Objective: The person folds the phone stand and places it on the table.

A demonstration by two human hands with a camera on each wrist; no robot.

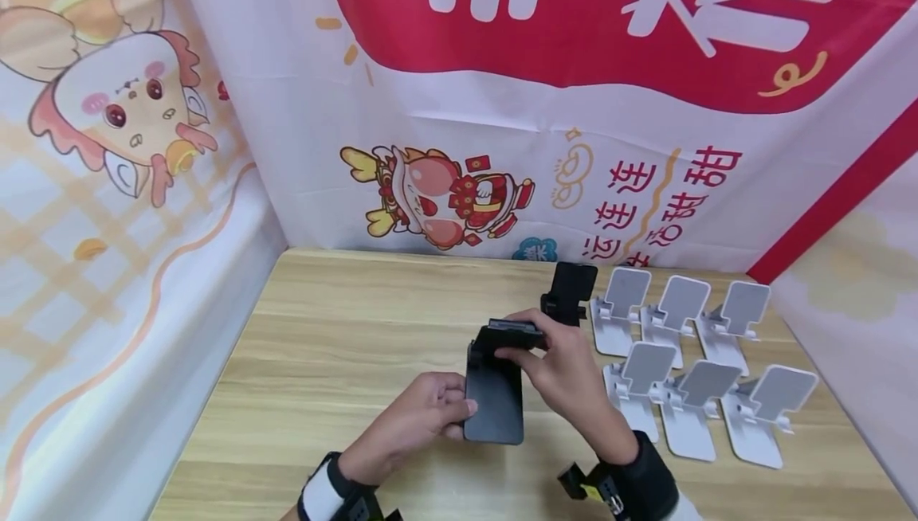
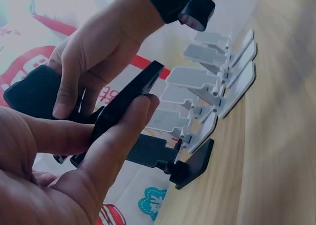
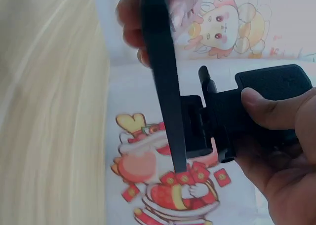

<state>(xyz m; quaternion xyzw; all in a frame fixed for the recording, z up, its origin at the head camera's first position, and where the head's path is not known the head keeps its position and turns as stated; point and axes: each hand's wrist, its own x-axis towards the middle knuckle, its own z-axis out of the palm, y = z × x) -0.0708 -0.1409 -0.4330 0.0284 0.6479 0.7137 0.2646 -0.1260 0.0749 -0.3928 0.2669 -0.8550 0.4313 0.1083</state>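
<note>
A black folding phone stand (image 1: 495, 405) is held up between both hands above the table. My left hand (image 1: 430, 409) pinches the left edge of its flat base, thumb on the face turned to the head camera. On the stand's upper plate (image 3: 274, 84), my right hand (image 1: 562, 366) has a pinch grip with thumb and fingers. In the right wrist view the plate stands out from the base, joined by a hinge (image 3: 212, 119). Part of the plate is hidden behind the right fingers. A second black phone stand (image 1: 574, 286) stands unfolded on the table just beyond the right hand.
Several white phone stands (image 1: 706, 385) stand unfolded in two rows at the table's right side. The wooden table (image 1: 323, 330) meets a printed cloth (image 1: 301, 123) at the back, with more cloth along the left and right sides.
</note>
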